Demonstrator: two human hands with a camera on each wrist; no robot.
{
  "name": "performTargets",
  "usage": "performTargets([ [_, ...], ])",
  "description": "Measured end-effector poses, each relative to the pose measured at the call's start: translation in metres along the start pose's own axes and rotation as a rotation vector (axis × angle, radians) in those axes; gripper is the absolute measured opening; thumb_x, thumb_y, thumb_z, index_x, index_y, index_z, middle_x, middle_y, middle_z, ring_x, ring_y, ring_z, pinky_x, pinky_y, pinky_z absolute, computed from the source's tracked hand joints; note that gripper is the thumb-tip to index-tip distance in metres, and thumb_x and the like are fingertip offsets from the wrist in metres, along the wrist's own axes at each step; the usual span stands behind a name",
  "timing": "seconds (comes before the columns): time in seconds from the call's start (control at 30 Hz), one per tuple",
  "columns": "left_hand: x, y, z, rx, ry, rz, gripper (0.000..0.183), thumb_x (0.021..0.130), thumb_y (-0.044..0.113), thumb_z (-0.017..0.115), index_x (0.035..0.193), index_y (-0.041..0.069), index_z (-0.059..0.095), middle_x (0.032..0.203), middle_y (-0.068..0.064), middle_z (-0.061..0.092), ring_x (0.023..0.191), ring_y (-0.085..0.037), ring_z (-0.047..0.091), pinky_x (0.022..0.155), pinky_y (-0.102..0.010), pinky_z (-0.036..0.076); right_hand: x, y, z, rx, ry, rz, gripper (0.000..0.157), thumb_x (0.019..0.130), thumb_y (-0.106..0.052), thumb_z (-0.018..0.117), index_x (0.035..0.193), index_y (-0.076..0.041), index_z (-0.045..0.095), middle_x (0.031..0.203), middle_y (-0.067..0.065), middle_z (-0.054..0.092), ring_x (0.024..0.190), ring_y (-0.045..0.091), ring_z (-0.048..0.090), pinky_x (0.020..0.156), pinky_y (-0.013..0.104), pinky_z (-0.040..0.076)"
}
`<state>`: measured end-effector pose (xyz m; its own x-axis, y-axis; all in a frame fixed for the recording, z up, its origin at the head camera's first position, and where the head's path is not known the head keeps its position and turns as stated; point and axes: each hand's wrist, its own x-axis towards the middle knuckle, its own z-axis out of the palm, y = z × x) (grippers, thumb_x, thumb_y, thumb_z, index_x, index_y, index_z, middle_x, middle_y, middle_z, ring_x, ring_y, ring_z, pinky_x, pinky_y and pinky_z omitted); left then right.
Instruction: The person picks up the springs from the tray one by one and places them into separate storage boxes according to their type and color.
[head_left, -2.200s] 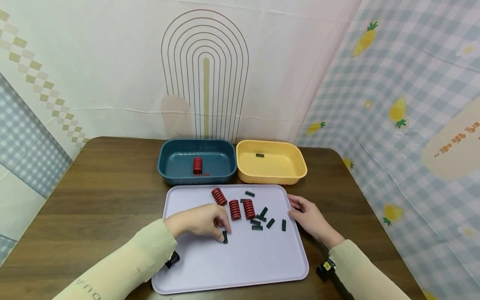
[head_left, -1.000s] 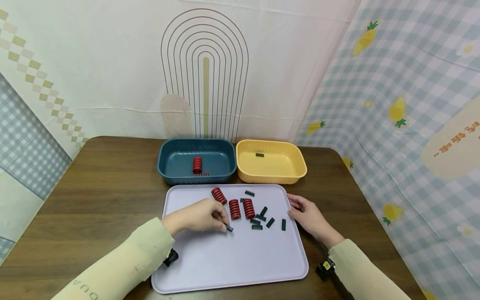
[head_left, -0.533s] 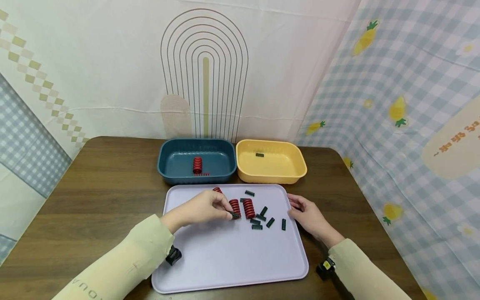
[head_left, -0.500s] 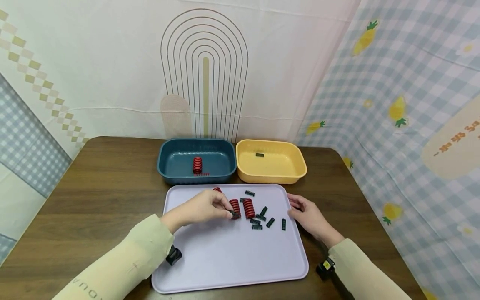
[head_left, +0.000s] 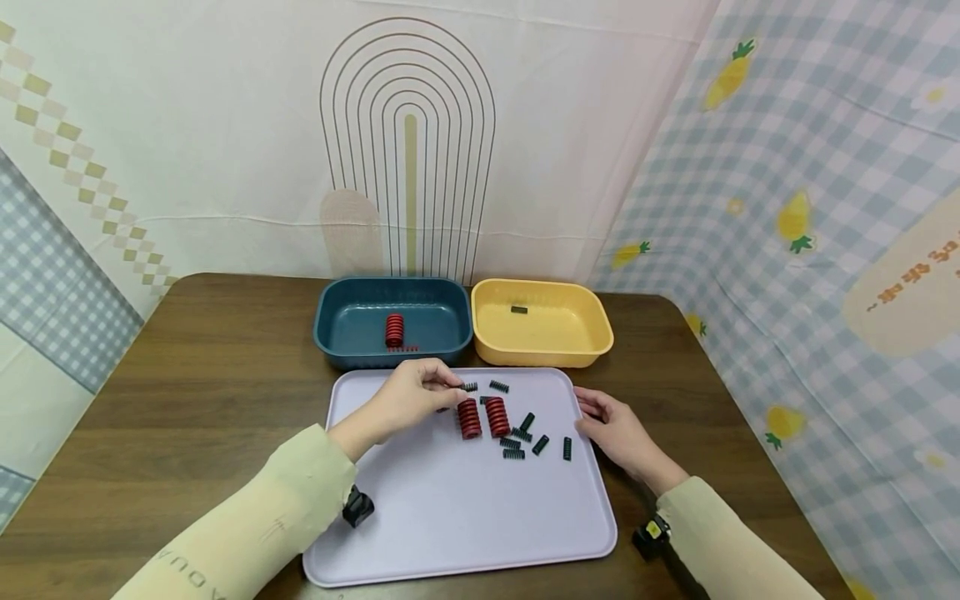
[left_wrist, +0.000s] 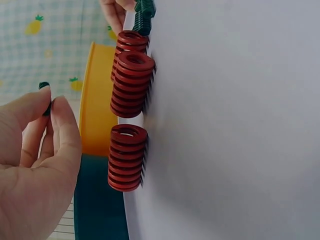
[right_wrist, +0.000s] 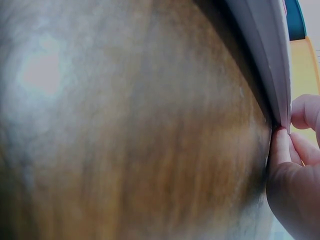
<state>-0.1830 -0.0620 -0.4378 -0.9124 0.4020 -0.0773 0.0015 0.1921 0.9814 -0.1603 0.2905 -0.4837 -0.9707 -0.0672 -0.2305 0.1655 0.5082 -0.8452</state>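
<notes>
My left hand [head_left: 411,398] pinches a small dark green spring [head_left: 470,387] between thumb and fingertips, raised over the far part of the lilac tray [head_left: 465,517]. In the left wrist view both ends of that green spring [left_wrist: 44,85] stick out past the fingers. Below the hand lie three thick red springs [head_left: 468,419]; the left hand mostly covers one of them in the head view. Several small green springs [head_left: 513,454] are scattered to their right. My right hand [head_left: 617,429] grips the tray's right rim [right_wrist: 280,95], thumb and fingers on either side of it.
Behind the tray stand a dark blue bin [head_left: 352,333], with a large red spring [head_left: 394,330] and a small red one [head_left: 403,348] inside, and a yellow bin [head_left: 570,333] holding one green spring [head_left: 519,309]. The bins stand side by side on the brown wooden table [head_left: 210,375].
The left hand has picked the green spring off the tray and carried it up and away, past the red springs toward the bins. The right hand stays at the tray rim.
</notes>
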Motion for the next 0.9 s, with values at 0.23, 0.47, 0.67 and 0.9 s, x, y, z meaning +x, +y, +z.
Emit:
performTargets([
  [0.23, 0.006, 0.003, 0.003, -0.02, 0.069, -0.021, 0.015, 0.086, 0.019, 0.075, 0.098, 0.012, 0.07, 0.093, -0.003, 0.07, 0.086, -0.021, 0.067, 0.079, -0.046, 0.052, 0.001, 0.001, 0.0, -0.004, 0.003, 0.005, 0.051, 0.093, -0.009, 0.064, 0.141, -0.013, 0.048, 0.134, 0.01, 0.054, 0.123, 0.023, 0.051, 0.093, 0.03, 0.047],
  [0.47, 0.016, 0.008, 0.009, -0.023, 0.111, -0.016, 0.016, 0.086, 0.025, 0.075, 0.098, 0.015, 0.069, 0.093, -0.001, 0.071, 0.086, -0.017, 0.066, 0.077, -0.046, 0.052, 0.001, 0.0, 0.0, 0.001, 0.003, 0.011, 0.051, 0.093, -0.008, 0.064, 0.141, -0.013, 0.048, 0.134, 0.011, 0.054, 0.123, 0.023, 0.052, 0.093, 0.028, 0.047],
  [0.67, 0.031, 0.012, 0.018, -0.097, 0.158, -0.036, 0.019, 0.088, 0.025, 0.074, 0.101, 0.013, 0.067, 0.096, -0.002, 0.07, 0.091, -0.021, 0.067, 0.085, -0.048, 0.05, 0.0, -0.001, 0.0, 0.004, 0.004, 0.007, 0.051, 0.093, -0.008, 0.064, 0.141, -0.013, 0.049, 0.133, 0.01, 0.054, 0.122, 0.023, 0.052, 0.093, 0.029, 0.048],
  [0.9, 0.047, 0.015, 0.027, -0.174, 0.228, -0.026, 0.018, 0.087, 0.02, 0.074, 0.1, 0.01, 0.067, 0.096, -0.007, 0.067, 0.092, -0.027, 0.066, 0.088, -0.05, 0.049, 0.0, 0.0, 0.0, -0.004, 0.006, 0.0, 0.05, 0.093, -0.009, 0.064, 0.14, -0.013, 0.049, 0.133, 0.01, 0.055, 0.121, 0.023, 0.052, 0.093, 0.031, 0.048],
])
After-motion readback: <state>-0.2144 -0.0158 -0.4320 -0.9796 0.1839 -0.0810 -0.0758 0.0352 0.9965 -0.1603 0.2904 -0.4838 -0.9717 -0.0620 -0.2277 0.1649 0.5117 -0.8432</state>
